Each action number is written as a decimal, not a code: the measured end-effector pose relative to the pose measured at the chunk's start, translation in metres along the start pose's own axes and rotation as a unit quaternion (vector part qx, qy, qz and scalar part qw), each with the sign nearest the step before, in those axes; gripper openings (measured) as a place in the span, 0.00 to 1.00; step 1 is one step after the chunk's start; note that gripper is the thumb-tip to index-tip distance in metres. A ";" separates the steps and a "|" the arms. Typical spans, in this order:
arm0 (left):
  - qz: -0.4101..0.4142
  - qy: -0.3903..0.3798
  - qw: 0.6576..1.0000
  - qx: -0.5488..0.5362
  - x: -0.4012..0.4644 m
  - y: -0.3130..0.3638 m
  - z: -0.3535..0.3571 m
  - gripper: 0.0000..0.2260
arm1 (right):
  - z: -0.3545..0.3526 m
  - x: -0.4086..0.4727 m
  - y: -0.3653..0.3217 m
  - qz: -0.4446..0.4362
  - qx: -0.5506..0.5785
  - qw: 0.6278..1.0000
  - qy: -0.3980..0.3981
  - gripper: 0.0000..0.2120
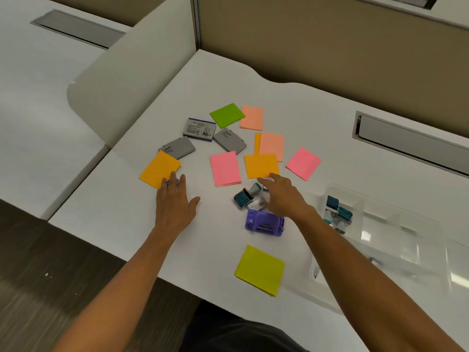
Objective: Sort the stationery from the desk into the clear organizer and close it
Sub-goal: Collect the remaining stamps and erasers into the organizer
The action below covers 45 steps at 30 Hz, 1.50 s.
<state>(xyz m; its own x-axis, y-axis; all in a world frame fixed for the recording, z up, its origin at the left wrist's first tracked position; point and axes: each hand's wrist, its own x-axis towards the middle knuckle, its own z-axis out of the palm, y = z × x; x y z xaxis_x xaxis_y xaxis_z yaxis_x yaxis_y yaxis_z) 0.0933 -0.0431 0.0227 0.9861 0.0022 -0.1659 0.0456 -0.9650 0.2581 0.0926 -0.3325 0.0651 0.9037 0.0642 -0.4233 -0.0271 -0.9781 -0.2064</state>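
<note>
White desk (pixel 291 97): sticky-note pads scattered mid-tabletop, three grey boxes (pixel 229 139) toward the far left corner, purple punch (pixel 264 222) and stamps (pixel 243 198) centre, clear organizer (pixel 396 250) at the right edge.

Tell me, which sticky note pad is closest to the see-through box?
The yellow-green pad, lying alone near the desk's front edge, just left of the clear organizer. Every other pad lies farther back.
</note>
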 end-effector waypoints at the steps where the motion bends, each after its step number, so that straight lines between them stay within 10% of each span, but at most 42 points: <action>1: -0.004 -0.003 1.000 0.003 0.002 -0.001 0.000 0.32 | 0.000 0.001 0.000 -0.002 -0.005 1.000 -0.008 0.34; 22: 0.032 -0.040 0.995 0.085 -0.006 0.009 -0.010 0.27 | 0.004 -0.018 0.017 0.039 0.039 0.998 0.007 0.31; 33: 0.046 0.006 0.997 -0.056 -0.031 0.069 -0.017 0.21 | -0.024 -0.083 0.037 -0.012 0.102 0.988 0.111 0.18; 45: 0.206 -0.002 0.961 -0.183 -0.091 0.202 -0.011 0.26 | -0.042 -0.180 0.123 0.075 0.060 0.980 0.175 0.25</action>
<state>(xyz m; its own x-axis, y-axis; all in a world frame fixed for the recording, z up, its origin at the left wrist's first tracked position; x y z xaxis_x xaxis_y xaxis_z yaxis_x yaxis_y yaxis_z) 0.0146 -0.2354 0.1004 0.9317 -0.3627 0.0193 -0.2955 -0.7262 0.6207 -0.0551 -0.4732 0.1531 0.9764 -0.1701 -0.1335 -0.2014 -0.9399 -0.2758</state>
